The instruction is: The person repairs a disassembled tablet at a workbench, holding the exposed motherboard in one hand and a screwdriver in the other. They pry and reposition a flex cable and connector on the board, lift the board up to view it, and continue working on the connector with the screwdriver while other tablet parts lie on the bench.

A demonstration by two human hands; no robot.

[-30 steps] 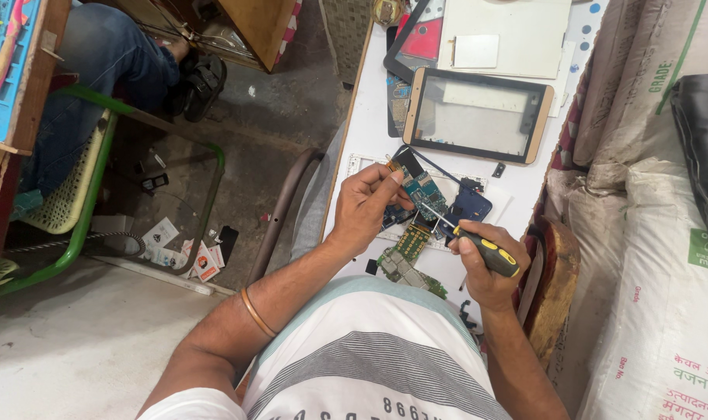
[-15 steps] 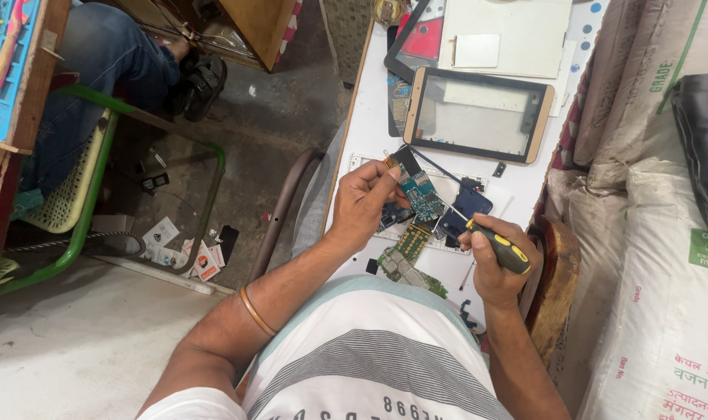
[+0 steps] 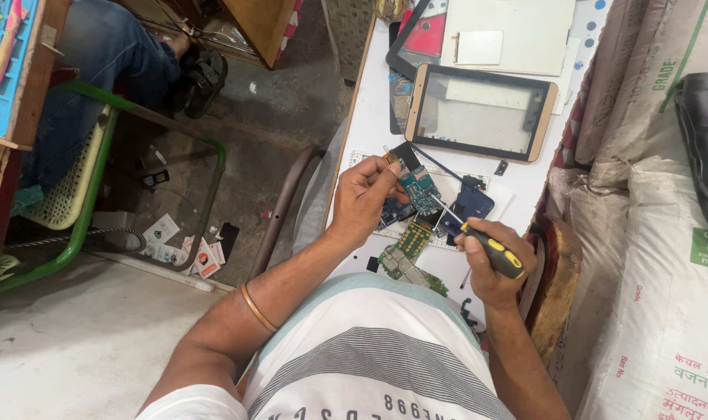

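- Nearest on the white bench (image 3: 362,140), a green circuit board (image 3: 404,253) lies flat just before the person's striped shirt; keep it clear of the elbows, I would say.
- The right hand (image 3: 490,260) is clenched round a black-and-yellow screwdriver (image 3: 478,239); its thin shaft slants up left to the held board; the tip should sit square in the screw and turn with light pressure.
- The left hand (image 3: 366,198) pinches a small teal circuit board (image 3: 418,187) by its edge, raised just above the bench; a firmer grip near the screw would probably steady it.
- Farther off, a tablet frame (image 3: 482,113) with gold edges lies flat; beyond it, a white sheet (image 3: 517,35).
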